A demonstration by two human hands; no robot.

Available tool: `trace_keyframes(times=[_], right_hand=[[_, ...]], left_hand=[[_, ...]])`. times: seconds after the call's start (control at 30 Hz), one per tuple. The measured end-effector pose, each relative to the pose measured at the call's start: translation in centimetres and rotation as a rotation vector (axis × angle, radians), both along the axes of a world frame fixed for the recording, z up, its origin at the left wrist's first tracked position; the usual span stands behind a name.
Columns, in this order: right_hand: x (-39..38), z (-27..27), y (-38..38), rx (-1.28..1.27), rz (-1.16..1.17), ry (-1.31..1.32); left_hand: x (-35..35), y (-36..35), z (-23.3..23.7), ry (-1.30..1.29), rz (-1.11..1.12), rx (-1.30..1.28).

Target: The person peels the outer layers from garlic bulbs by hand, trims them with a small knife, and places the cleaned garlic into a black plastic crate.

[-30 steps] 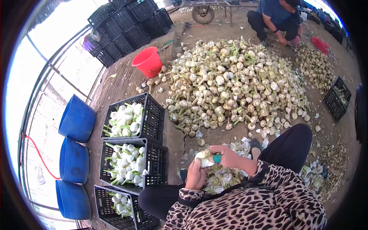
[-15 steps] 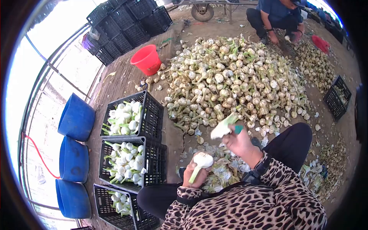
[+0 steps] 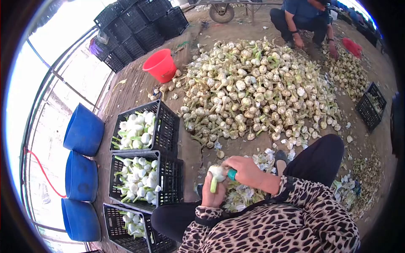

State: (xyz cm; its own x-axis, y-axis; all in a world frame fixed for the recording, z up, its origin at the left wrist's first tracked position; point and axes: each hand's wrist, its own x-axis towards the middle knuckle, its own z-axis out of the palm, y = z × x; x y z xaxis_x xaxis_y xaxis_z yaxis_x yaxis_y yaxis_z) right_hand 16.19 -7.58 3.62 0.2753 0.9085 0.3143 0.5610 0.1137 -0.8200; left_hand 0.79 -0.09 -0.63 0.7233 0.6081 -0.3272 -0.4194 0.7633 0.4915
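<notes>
I see the right hand [image 3: 248, 170] back at the bulb [image 3: 217, 171], lower centre, fingers curled, grip unclear; left hand [image 3: 211, 195] grips it, so both hands are on it again.

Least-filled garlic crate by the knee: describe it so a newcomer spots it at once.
From the big garlic pile, go left in the picture to three black crates. Take the lowest crate, beside the person's left knee. It holds only a small cluster of bulbs; the two above it are well filled.
</notes>
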Motion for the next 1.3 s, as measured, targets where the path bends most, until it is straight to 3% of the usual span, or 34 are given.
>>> trace_keyframes(times=[0.27, 0.47, 0.6, 0.7, 0.87, 1.0, 1.1, 1.2, 1.3], right_hand=[[-0.7, -0.8, 0.0, 0.11, 0.03, -0.503], [0.2, -1.2, 0.3, 0.078, -0.011, -0.444], [3.2, -2.2, 0.6, -0.115, -0.134, -0.43], [4.3, -5.1, -0.1, -0.442, -0.127, -0.611], [4.2, -6.5, -1.8, -0.748, 0.018, -0.655], [4.1, -6.6, -2.0, -0.868, 0.209, -0.508], [3.3, -3.4, -1.7, -0.245, 0.085, -0.111], [1.9, 1.5, -1.5, -0.283, 0.121, 0.256], [1.3, -1.1, -0.9, -0.118, 0.152, 0.195]], left_hand=[[-0.8, 0.2, -0.1, 0.046, -0.002, 0.002], [-1.3, 0.3, 1.0, 0.11, -0.158, -0.002], [-1.6, -0.2, 1.8, 0.204, -0.485, 0.179], [-1.7, -0.1, 2.2, 0.247, -0.491, 0.258], [-0.9, -0.3, 1.9, 0.164, -0.24, 0.272], [-0.4, -0.3, 2.2, 0.248, -0.15, 0.563], [-0.3, -0.2, 1.4, 0.415, -0.104, 0.872], [-0.1, -0.4, 1.8, 0.633, -0.111, 1.142], [-0.3, -0.5, 1.5, 0.659, -0.094, 1.25]])
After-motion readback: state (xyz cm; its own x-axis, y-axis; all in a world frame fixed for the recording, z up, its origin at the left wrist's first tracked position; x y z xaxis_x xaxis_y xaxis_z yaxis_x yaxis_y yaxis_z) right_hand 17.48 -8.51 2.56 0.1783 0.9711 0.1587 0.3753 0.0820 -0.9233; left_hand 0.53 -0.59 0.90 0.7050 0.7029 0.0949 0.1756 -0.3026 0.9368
